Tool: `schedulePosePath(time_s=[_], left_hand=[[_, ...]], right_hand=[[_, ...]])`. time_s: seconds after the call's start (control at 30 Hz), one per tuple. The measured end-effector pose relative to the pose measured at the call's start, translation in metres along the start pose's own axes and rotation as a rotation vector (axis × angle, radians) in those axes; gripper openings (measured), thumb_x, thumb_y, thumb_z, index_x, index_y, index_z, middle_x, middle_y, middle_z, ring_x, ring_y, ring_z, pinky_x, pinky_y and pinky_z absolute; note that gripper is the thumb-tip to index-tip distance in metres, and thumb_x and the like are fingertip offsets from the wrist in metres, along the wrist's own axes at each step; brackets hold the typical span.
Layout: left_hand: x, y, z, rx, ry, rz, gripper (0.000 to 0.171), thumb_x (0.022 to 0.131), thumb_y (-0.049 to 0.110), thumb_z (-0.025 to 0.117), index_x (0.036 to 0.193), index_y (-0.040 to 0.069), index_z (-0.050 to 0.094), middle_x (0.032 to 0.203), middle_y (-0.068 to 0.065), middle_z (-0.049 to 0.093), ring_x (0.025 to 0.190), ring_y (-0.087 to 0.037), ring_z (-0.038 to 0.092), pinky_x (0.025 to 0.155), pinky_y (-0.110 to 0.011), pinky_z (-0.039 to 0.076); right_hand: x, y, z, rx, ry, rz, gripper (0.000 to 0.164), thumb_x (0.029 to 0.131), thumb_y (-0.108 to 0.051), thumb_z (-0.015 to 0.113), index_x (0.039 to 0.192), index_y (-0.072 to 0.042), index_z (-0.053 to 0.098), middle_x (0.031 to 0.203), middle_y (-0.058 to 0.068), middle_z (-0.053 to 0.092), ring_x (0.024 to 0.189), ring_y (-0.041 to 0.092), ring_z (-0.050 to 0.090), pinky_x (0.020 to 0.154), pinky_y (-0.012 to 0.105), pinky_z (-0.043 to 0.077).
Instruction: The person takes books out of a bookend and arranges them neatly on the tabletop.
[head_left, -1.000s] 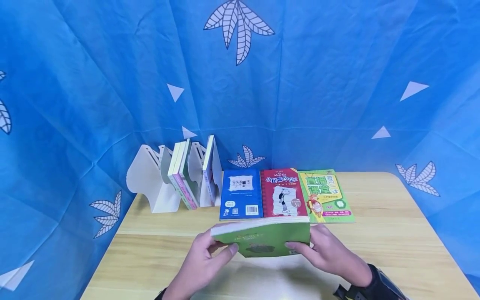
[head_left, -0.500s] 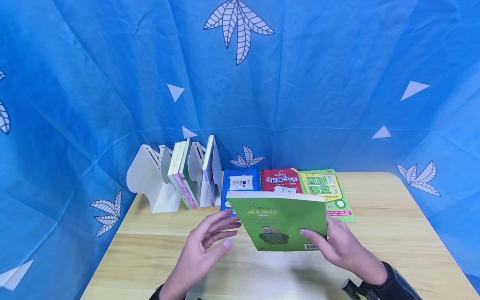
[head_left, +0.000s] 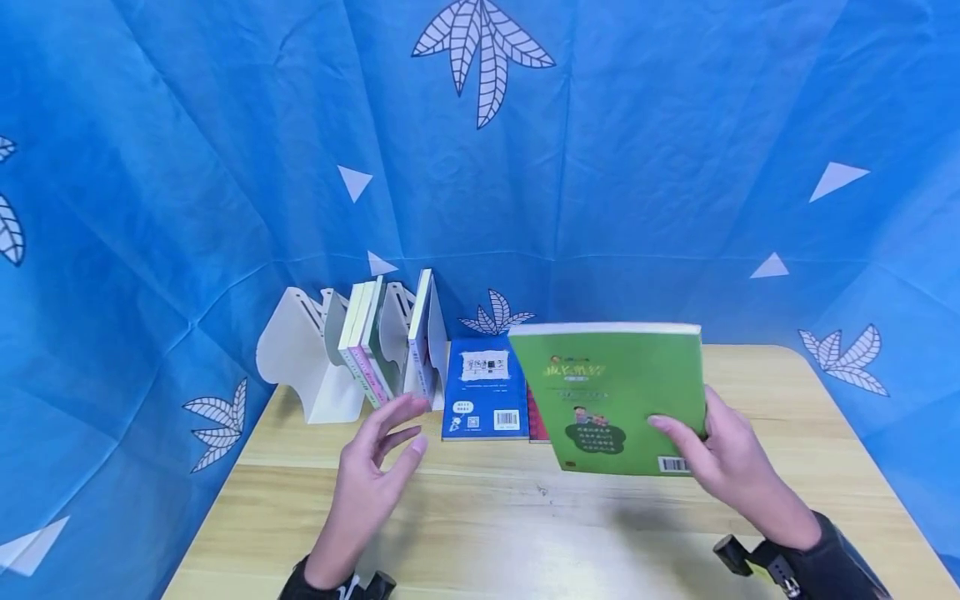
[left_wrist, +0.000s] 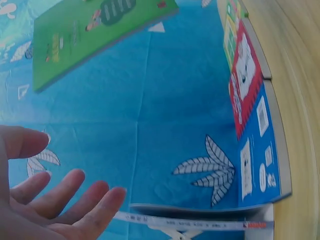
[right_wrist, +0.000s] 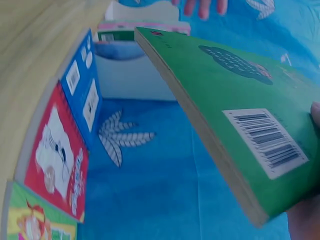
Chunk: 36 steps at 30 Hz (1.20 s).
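Observation:
In the head view my right hand (head_left: 738,458) grips a green book (head_left: 615,400) by its right edge, thumb on the cover that carries a barcode. The book is raised above the table and tilted, hiding most of what lies behind it. My left hand (head_left: 371,483) hovers over the table at left, fingers loosely spread and holding nothing. A blue book (head_left: 487,392) lies flat behind it, and a red book (right_wrist: 57,150) and a light-green book (right_wrist: 35,220) show in the right wrist view.
A white book rack (head_left: 300,354) stands at the back left of the wooden table (head_left: 480,525). Several upright books (head_left: 363,342) fill part of it, and one thin book (head_left: 420,333) stands in its right section. A blue patterned cloth (head_left: 637,167) hangs behind.
Both hands held the green book at first. My left hand has let go and moved left. The right hand has carried the book up and to the right, over the red and light-green books.

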<state>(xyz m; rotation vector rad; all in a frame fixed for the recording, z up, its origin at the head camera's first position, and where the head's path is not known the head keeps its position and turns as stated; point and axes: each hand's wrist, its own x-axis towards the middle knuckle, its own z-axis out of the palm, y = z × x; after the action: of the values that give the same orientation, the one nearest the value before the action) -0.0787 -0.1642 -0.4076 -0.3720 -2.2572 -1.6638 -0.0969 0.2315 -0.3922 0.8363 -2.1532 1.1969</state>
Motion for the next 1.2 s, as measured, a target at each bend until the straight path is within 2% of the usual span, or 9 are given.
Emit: schedulePosePath(time_s=[0.13, 0.2, 0.3, 0.53, 0.77, 0.93, 1.07, 1.17, 1.2], left_hand=[[0.002, -0.005, -0.008, 0.051, 0.069, -0.114, 0.053, 0.097, -0.001, 0.067, 0.147, 0.008, 0.051, 0.143, -0.014, 0.065, 0.125, 0.001, 0.063, 0.104, -0.017, 0.056], [0.004, -0.008, -0.012, 0.067, 0.098, -0.139, 0.053, 0.099, 0.002, 0.067, 0.148, 0.007, 0.05, 0.145, -0.013, 0.064, 0.125, 0.001, 0.062, 0.106, -0.015, 0.053], [0.008, -0.013, -0.017, 0.086, 0.138, -0.147, 0.052, 0.099, 0.002, 0.067, 0.148, 0.005, 0.049, 0.146, -0.012, 0.063, 0.126, -0.002, 0.062, 0.108, -0.015, 0.051], [0.017, -0.023, -0.027, 0.119, 0.199, -0.182, 0.056, 0.1, 0.005, 0.066, 0.152, 0.003, 0.043, 0.149, -0.01, 0.059, 0.136, -0.015, 0.057, 0.11, -0.012, 0.049], [0.023, -0.033, -0.034, 0.152, 0.206, -0.26, 0.064, 0.102, 0.013, 0.066, 0.158, 0.009, 0.035, 0.159, -0.009, 0.048, 0.144, -0.027, 0.051, 0.109, -0.009, 0.048], [0.026, -0.04, -0.04, 0.191, 0.214, -0.29, 0.064, 0.102, 0.018, 0.067, 0.158, 0.013, 0.036, 0.161, -0.005, 0.046, 0.148, -0.028, 0.047, 0.121, -0.035, 0.046], [0.028, -0.046, -0.044, 0.196, 0.227, -0.321, 0.067, 0.101, 0.021, 0.067, 0.159, 0.014, 0.034, 0.164, -0.006, 0.042, 0.15, -0.031, 0.043, 0.124, -0.051, 0.042], [0.029, -0.049, -0.047, 0.202, 0.235, -0.349, 0.069, 0.101, 0.023, 0.067, 0.16, 0.016, 0.032, 0.165, -0.007, 0.04, 0.151, -0.033, 0.042, 0.124, -0.055, 0.041], [0.029, -0.05, -0.047, 0.206, 0.236, -0.358, 0.07, 0.101, 0.023, 0.067, 0.161, 0.016, 0.031, 0.166, -0.007, 0.039, 0.151, -0.034, 0.041, 0.124, -0.055, 0.041]], right_hand=[[0.004, 0.004, -0.013, 0.011, 0.023, 0.102, 0.048, 0.084, 0.024, 0.064, 0.13, 0.015, 0.054, 0.109, -0.009, 0.076, 0.094, -0.012, 0.069, 0.07, 0.012, 0.061], [0.006, 0.007, -0.021, -0.006, 0.028, 0.172, 0.044, 0.088, 0.022, 0.062, 0.13, 0.013, 0.054, 0.111, -0.024, 0.07, 0.091, -0.012, 0.069, 0.069, 0.012, 0.061], [0.008, 0.012, -0.034, -0.059, 0.045, 0.268, 0.037, 0.094, 0.015, 0.061, 0.13, 0.009, 0.054, 0.109, -0.033, 0.065, 0.086, -0.012, 0.068, 0.067, 0.011, 0.06], [0.008, 0.031, -0.061, -0.12, 0.057, 0.385, 0.036, 0.1, 0.003, 0.061, 0.135, -0.003, 0.055, 0.109, -0.034, 0.064, 0.086, -0.014, 0.067, 0.069, 0.007, 0.058], [0.007, 0.049, -0.082, -0.203, 0.05, 0.446, 0.034, 0.103, -0.007, 0.063, 0.135, -0.001, 0.054, 0.104, -0.04, 0.06, 0.081, -0.018, 0.065, 0.063, 0.007, 0.057], [0.007, 0.061, -0.096, -0.246, 0.047, 0.509, 0.026, 0.103, -0.013, 0.063, 0.128, -0.008, 0.057, 0.095, -0.042, 0.058, 0.073, -0.017, 0.062, 0.059, 0.008, 0.054], [0.01, 0.069, -0.105, -0.268, 0.017, 0.556, 0.033, 0.105, -0.018, 0.061, 0.132, 0.001, 0.054, 0.089, -0.044, 0.055, 0.07, -0.017, 0.061, 0.053, 0.012, 0.055], [0.011, 0.074, -0.111, -0.308, -0.008, 0.604, 0.041, 0.106, -0.023, 0.059, 0.134, 0.006, 0.051, 0.084, -0.03, 0.065, 0.067, -0.016, 0.06, 0.051, 0.014, 0.054], [0.011, 0.076, -0.113, -0.319, -0.018, 0.619, 0.042, 0.106, -0.024, 0.059, 0.134, 0.007, 0.051, 0.083, -0.019, 0.07, 0.066, -0.015, 0.06, 0.05, 0.014, 0.054]])
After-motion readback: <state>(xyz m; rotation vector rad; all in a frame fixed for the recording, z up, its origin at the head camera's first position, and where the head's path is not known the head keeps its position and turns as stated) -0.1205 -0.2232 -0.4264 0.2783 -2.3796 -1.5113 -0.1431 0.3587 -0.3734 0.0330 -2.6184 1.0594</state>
